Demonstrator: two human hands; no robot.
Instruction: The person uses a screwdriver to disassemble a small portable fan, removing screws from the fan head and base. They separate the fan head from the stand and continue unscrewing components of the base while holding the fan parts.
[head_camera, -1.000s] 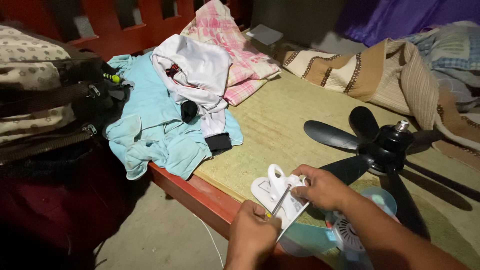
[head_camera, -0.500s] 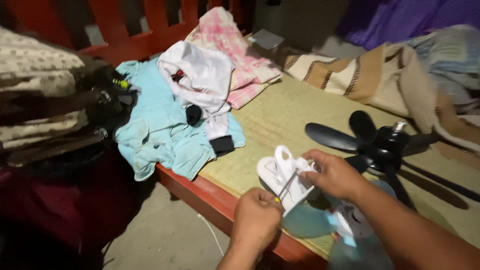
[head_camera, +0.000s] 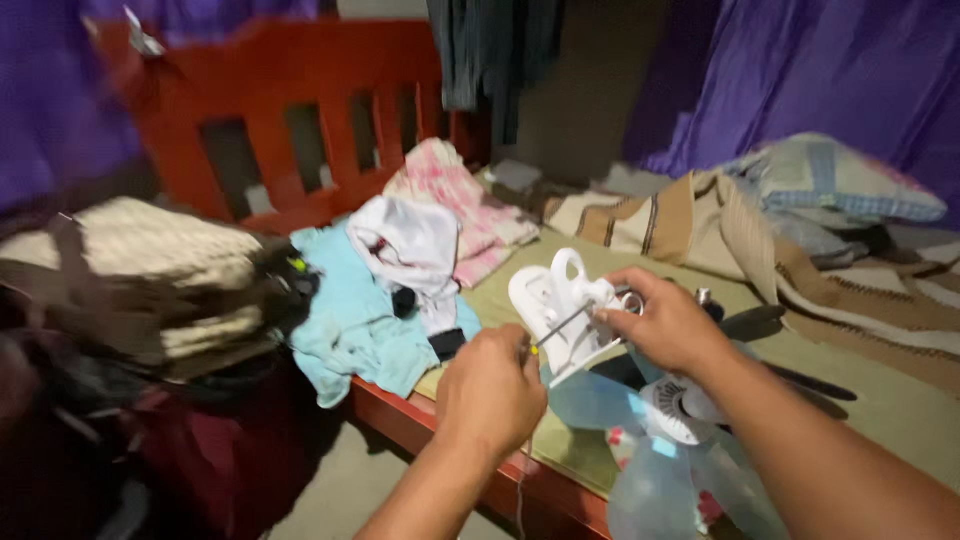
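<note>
My right hand (head_camera: 668, 324) grips a white plastic fan housing (head_camera: 556, 304) with a carry handle, held above the bed's near edge. My left hand (head_camera: 492, 390) is closed around a screwdriver (head_camera: 560, 326) whose thin metal shaft points up and right into the housing near my right fingers. Just below my right wrist lies a translucent pale-blue fan blade (head_camera: 650, 460) with a white hub. A black fan blade (head_camera: 775, 340) is partly hidden behind my right hand.
Light-blue cloth (head_camera: 352, 330), a white garment (head_camera: 410, 245) and pink checked cloth (head_camera: 460, 205) lie on the mat. The red wooden bed frame (head_camera: 300, 130) rises behind. Striped blankets (head_camera: 720, 225) sit at right, stacked bags (head_camera: 140, 285) at left, purple curtains behind.
The view has tilted up, showing the headboard and curtains. Both hands have lifted the white housing and screwdriver higher, away from the mat.
</note>
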